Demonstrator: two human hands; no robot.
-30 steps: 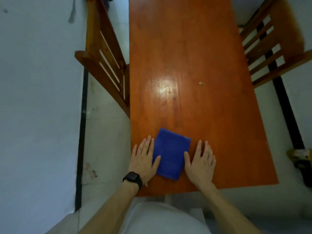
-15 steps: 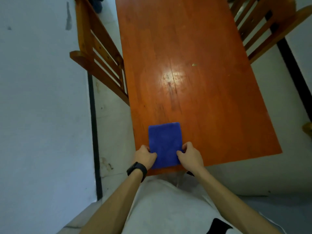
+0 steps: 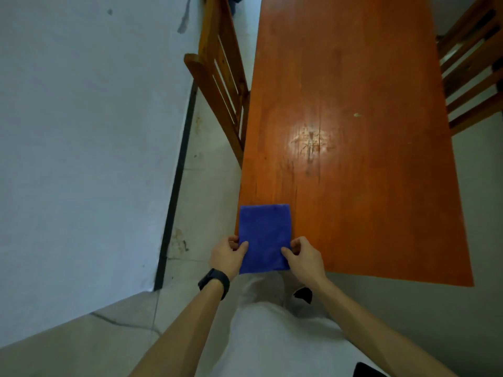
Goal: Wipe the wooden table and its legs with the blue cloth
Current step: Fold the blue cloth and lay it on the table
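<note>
The folded blue cloth (image 3: pixel 264 238) lies at the near left corner of the long orange wooden table (image 3: pixel 353 159), its near end hanging past the table's front edge. My left hand (image 3: pixel 228 254), with a black watch on the wrist, pinches the cloth's left side. My right hand (image 3: pixel 303 257) pinches its right side. A small pale crumb (image 3: pixel 356 115) sits further up the tabletop. The table's legs are hidden under the top.
A wooden slatted chair (image 3: pixel 217 77) stands against the table's left side, and another chair (image 3: pixel 473 72) on the right. A white wall (image 3: pixel 81 131) with a black baseboard runs close on the left. Pale floor tiles lie between wall and table.
Both hands went from lying flat beside the cloth to pinching its sides, and the cloth was drawn toward the near edge, now overhanging it. The camera view shifted.
</note>
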